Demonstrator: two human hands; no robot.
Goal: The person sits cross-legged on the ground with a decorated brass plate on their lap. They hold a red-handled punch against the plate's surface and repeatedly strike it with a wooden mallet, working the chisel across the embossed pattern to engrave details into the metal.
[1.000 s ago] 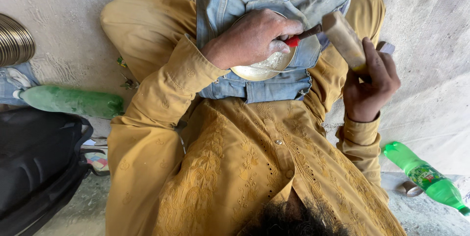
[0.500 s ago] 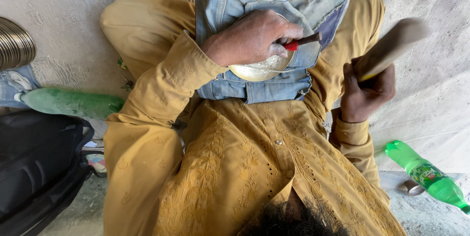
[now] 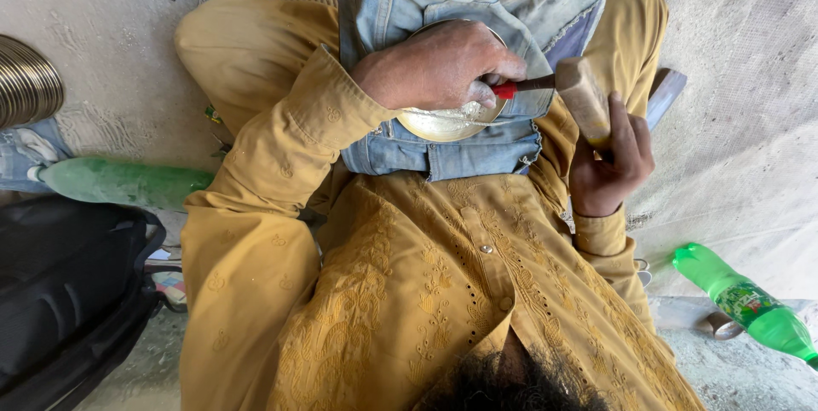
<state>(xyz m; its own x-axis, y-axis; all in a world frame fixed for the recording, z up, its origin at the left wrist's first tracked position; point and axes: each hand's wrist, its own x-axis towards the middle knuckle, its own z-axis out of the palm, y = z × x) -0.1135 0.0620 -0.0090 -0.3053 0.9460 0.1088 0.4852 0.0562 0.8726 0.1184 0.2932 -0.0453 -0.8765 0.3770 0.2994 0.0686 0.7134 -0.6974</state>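
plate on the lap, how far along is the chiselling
Done: the part of the plate showing below the left hand looks scratched and bright. In hand: the left hand holds a red-handled chisel on the plate, and the right hand holds a wooden mallet against the chisel's end. Left: cannot tell, since the hand hides most of the plate.

Two hands are at work, the left hand (image 3: 439,66) and the right hand (image 3: 609,164), with one metal bowl (image 3: 447,121), one red-collared chisel (image 3: 520,86), one wooden mallet (image 3: 586,100), two green bottles (image 3: 119,181) (image 3: 745,304), one black bag (image 3: 68,292) and one denim cloth (image 3: 460,151)
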